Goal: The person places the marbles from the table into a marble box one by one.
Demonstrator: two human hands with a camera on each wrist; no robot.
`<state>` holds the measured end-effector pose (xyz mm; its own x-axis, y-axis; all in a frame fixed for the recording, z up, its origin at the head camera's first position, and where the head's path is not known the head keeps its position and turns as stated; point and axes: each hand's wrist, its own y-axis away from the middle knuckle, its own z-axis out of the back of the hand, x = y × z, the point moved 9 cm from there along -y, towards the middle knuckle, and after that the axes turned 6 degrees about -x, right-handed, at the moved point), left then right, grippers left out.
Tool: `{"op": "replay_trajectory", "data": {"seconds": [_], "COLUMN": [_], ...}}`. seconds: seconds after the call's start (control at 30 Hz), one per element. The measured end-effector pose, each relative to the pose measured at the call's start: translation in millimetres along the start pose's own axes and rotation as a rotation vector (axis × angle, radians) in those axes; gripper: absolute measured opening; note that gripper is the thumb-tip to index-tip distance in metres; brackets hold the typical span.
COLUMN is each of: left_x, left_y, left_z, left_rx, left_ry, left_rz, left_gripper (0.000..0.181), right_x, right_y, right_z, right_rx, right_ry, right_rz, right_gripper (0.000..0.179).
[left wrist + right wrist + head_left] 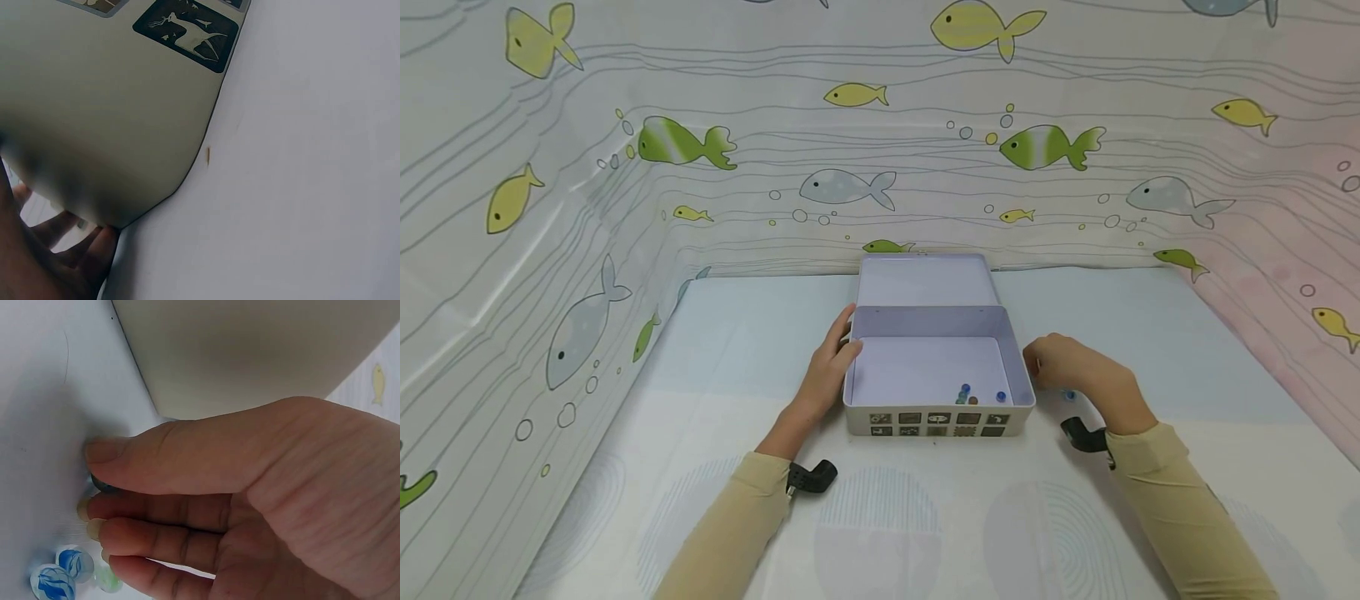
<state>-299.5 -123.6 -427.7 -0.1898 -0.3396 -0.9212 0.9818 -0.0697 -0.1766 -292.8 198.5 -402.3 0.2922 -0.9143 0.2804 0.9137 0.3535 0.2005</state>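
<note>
A pale lavender metal box (pixel 859 423) with small square pictures along its front lies open on the table. My left hand (pixel 823 375) grips its left side, thumb over the rim and fingers along the outer wall. Several marbles sit inside near the front right, among them a blue marble (pixel 1001 397) and a brown marble (pixel 973 401). Just outside the right wall, my right hand (pixel 1075 371) pinches a dark marble (pixel 103 485) between thumb and index finger, most of it hidden. Beside those fingers on the table lie blue-swirled marbles (pixel 75 564) and a green-tinted marble (pixel 108 579).
The box's hinged lid (pixel 925 279) stands tipped back behind it. A fish-patterned sheet (pixel 842 150) rises at the back and sides. The table cloth (pixel 737 333) is pale, with circle prints nearer the front. Each wrist wears a black camera (pixel 811 477).
</note>
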Motion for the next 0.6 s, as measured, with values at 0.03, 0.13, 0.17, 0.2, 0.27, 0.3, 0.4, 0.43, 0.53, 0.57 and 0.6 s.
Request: {"op": "replay_trajectory", "data": {"seconds": [0.03, 0.13, 0.17, 0.2, 0.27, 0.3, 0.4, 0.43, 0.53, 0.57, 0.6], "left_x": [0.1, 0.3, 0.7, 0.9, 0.9, 0.8, 0.7, 0.7, 0.9, 0.9, 1.0], "left_y": [-0.2, -0.4, -0.5, -0.5, -0.4, -0.4, -0.6, -0.5, -0.6, -0.6, -0.4], "left_z": [-0.2, -0.3, -0.4, -0.5, -0.5, -0.5, -0.3, -0.1, 0.2, 0.2, 0.2], "left_rx": [0.002, 0.005, 0.005, 0.006, 0.007, 0.007, 0.007, 0.007, 0.005, 0.004, 0.004], "left_ry": [0.001, -0.001, -0.002, -0.002, 0.001, 0.001, 0.003, 0.002, -0.003, -0.004, -0.006], "left_rz": [-0.001, -0.002, 0.0, 0.001, 0.002, 0.001, -0.001, -0.002, 0.002, 0.005, 0.008], "left_gripper": [0.062, 0.062, 0.062, 0.061, 0.061, 0.061, 0.06, 0.06, 0.06, 0.06, 0.06], "right_x": [0, -1, -2, -2, -2, -2, 0, 1, 6, 7, 9], "right_y": [-0.6, -1.8, -2.2, -2.4, -2.2, -2.1, -0.5, 0.1, 2.9, 3.8, 4.7], "right_z": [0, -1, 0, 0, 2, 3, 7, 8, 14, 16, 18], "right_rx": [-0.002, -0.01, -0.014, -0.018, -0.031, -0.039, -0.056, -0.06, -0.067, -0.071, -0.077], "right_ry": [-0.004, -0.015, -0.016, -0.016, -0.012, -0.007, 0.007, 0.01, 0.006, 0.004, -0.001], "right_rz": [0.002, 0.011, 0.011, 0.014, 0.022, 0.025, 0.037, 0.037, 0.045, 0.045, 0.046], "right_gripper": [0.016, 0.017, 0.017, 0.017, 0.016, 0.015, 0.013, 0.012, 0.01, 0.01, 0.01]}}
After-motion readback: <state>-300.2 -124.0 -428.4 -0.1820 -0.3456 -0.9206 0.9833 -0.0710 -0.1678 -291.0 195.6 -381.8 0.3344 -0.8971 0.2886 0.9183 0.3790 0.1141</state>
